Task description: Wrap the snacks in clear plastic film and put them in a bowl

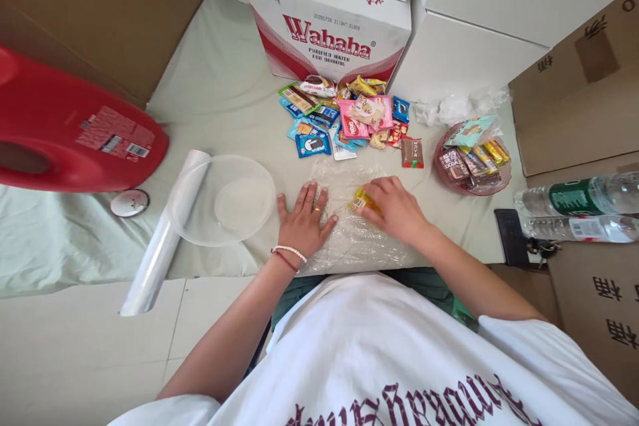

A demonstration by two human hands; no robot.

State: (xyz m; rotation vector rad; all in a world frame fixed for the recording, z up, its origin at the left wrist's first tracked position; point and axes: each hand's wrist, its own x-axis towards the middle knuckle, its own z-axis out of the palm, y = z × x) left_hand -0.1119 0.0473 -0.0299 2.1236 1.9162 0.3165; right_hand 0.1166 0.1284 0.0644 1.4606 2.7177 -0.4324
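Observation:
My left hand (302, 219) lies flat with fingers spread on the left edge of a clear plastic sheet (349, 239) spread on the pale cloth. My right hand (394, 208) is closed on a small yellow snack packet (363, 200) resting on the sheet. Behind the sheet lies a pile of wrapped snacks (344, 116). A lone brown packet (412, 152) sits to the pile's right. A pink bowl (503, 180) at the right holds several more snack packets.
A clear plastic bowl (224, 200) and a roll of plastic wrap (162, 236) lie left of my hands. A red jug (74, 133) lies further left. A Wahaha box (329, 26), white boxes and brown cartons ring the cloth. Two water bottles (579, 198) and a phone (509, 234) are at the right.

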